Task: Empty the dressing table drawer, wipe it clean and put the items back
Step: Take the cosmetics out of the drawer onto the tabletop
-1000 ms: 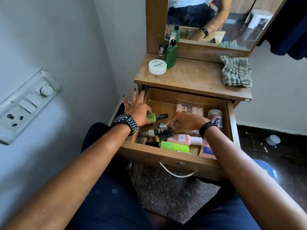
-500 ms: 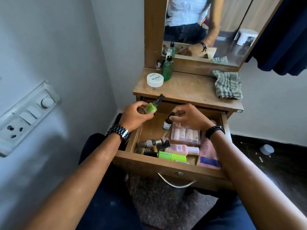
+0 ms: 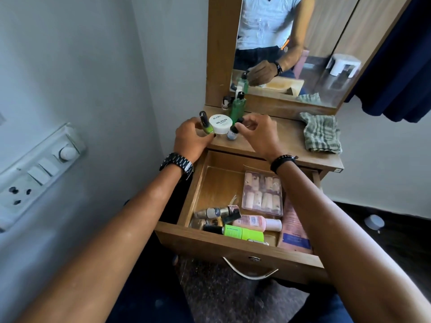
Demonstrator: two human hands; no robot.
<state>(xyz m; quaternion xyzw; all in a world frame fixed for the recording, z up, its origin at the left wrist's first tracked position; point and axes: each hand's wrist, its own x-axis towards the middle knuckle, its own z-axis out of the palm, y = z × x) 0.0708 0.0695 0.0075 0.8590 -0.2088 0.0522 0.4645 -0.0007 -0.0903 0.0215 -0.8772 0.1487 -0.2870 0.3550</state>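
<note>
From the head view, the left hand (image 3: pixel 190 138) grips a green polish bottle (image 3: pixel 206 124) on the tabletop (image 3: pixel 279 138); the right hand (image 3: pixel 258 131) pinches a small bottle (image 3: pixel 232 134) beside the white jar (image 3: pixel 220 124). Best to set both upright, clear of the edge. The drawer (image 3: pixel 219 183) below is half full.

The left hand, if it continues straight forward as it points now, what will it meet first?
Probably the white round jar: the left hand holds the lime-green nail polish bottle right beside it, though depth is unclear.
</note>
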